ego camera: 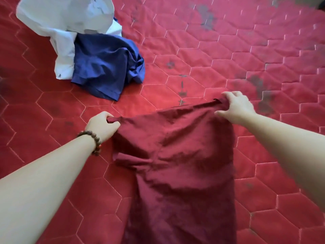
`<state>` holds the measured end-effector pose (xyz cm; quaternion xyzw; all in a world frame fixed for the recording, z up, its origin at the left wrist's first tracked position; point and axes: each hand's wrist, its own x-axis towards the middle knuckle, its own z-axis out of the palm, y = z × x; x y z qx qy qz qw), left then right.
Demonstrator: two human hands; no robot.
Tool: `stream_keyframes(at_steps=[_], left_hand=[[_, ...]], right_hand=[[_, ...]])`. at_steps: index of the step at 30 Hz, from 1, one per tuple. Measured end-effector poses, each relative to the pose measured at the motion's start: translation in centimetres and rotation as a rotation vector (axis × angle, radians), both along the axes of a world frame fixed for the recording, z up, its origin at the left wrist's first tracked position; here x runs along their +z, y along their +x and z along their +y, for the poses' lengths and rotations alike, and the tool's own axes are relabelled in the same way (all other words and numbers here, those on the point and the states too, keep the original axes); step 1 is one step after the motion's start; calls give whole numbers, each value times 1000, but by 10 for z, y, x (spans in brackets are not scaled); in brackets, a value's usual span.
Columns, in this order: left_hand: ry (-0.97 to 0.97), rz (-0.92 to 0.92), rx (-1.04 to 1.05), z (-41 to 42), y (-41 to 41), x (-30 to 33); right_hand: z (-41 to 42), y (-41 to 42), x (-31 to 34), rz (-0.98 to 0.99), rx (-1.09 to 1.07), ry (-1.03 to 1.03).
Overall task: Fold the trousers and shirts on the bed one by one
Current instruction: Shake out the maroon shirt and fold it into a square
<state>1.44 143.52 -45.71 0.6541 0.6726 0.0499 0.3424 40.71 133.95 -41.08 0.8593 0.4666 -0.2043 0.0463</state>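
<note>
Left hand (102, 125) curled tight round one top corner of the dark red garment (175, 164). Right hand (235, 107) pinching the other top corner, thumb below, fingers (228, 95) hooked over the edge. Both hands up and apart, the top edge of the cloth pulled into a line between them. Dark red garment hanging down from that line toward the bottom of the view, full of soft creases, with a flap of cloth sticking out on its left side. Hard to tell shirt from trousers. Brown bead bracelet (94, 141) on the left wrist. Both arms bare.

Under it all, the bed (228, 50), covered in a red quilt with stitched six-sided shapes and some gray worn patches. Far off to the upper left, well apart from the hands, a heap of more clothes on the bed. Blue garment (105, 66) crumpled in front, one hemmed edge lying flat on the quilt. White garment (66, 20) bunched up behind and beside it, touching the blue one, not folded.
</note>
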Motion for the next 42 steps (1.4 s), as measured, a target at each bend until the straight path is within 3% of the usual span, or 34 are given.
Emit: stream_keyframes(at_steps=[4, 7, 11, 15, 18, 24, 28, 30, 33, 35, 37, 39, 42], left_hand=[[40, 45, 27, 7, -3, -21], [159, 11, -12, 4, -3, -22], [225, -195, -20, -6, -6, -26], [360, -224, 113, -7, -11, -26], [238, -113, 173, -10, -12, -27], [0, -312, 66, -23, -26, -19], [17, -239, -34, -29, -36, -13], [77, -161, 28, -28, -37, -9], [225, 170, 108, -38, -21, 2], [423, 206, -9, -54, 10, 12], [534, 39, -240, -76, 51, 13], [433, -70, -497, -100, 92, 3], [273, 191, -710, -122, 117, -28]], right_hand=[[16, -25, -34, -18, 315, 140], [37, -50, -47, -10, 445, 130], [61, -68, -53, -6, 463, 45], [67, -80, -53, -89, 438, 179], [50, -87, -56, -90, 427, 254], [-24, -120, -65, -110, 442, 482], [-45, -153, -83, -71, 498, 247], [-46, -160, -92, -106, 492, 165], [-47, -162, -95, -117, 479, 183], [-48, -160, -92, -73, 486, 275], [-50, -149, -90, -74, 487, 413], [-47, -131, -91, -156, 460, 516], [-38, -99, -92, -253, 377, 462]])
